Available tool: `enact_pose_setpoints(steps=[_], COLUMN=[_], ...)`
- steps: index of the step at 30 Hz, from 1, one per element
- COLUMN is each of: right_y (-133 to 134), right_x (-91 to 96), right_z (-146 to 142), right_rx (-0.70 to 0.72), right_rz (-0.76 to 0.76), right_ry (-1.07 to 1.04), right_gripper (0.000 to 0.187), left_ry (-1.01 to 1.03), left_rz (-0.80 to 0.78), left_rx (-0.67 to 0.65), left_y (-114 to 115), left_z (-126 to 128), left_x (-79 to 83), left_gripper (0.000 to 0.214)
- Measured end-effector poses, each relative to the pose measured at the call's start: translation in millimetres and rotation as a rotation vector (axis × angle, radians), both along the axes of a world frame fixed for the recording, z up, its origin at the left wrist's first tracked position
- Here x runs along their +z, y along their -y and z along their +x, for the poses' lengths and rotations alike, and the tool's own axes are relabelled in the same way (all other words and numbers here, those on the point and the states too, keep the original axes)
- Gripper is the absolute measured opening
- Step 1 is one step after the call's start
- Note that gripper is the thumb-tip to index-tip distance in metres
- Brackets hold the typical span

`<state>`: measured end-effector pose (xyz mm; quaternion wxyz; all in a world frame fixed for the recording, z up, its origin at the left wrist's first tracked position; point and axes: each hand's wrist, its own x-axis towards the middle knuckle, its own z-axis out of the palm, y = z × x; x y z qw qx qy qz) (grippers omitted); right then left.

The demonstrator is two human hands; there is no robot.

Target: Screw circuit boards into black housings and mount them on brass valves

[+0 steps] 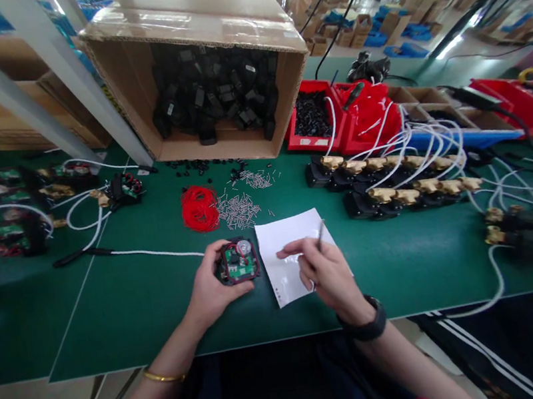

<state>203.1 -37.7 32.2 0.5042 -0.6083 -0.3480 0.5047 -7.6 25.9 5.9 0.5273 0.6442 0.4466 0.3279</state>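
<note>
My left hand [214, 285] grips a black housing by its left and lower edges. Inside that housing lies a green circuit board [240, 265] with a round silvery part and red wire around it. A white cable [158, 252] runs from the housing off to the left. Over a white paper sheet [287, 284] is my right hand [322, 270], its index finger stretched out to the left. A thin dark pen-like tool [321, 232] is held in that hand; its lower end is hidden, so its exact kind cannot be made out.
Red rubber rings [200, 208] lie beside loose metal pins [238, 210]. A cardboard box [217, 145] of black parts stands behind them. To the right are rows of black units with brass fittings [405, 196] and red bins [318, 141]. Other wired boards [126, 188] lie left.
</note>
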Motion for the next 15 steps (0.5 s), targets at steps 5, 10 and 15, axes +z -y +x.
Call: enact_pose_setpoints(steps=[5,10,15], right_y=[26,42,48], right_x=[-12.6,-41.9,-50.8], right_z=[18,-6,-19], right_rx=[-0.28,-0.174,-0.185], right_rz=[-0.021,-0.145,-0.104], right_ry=[-0.105,-0.201,-0.051], right_gripper=[0.066,0.049,0.031], left_ry=[-0.003,-0.192,-0.316], left_rz=[-0.016,-0.034,-0.084], left_rx=[-0.426,-0.787,-0.741], left_y=[2,10,15], left_z=[-6,4,3], left_x=[38.5,42.3,29.6], left_gripper=[0.055,0.053,0.074])
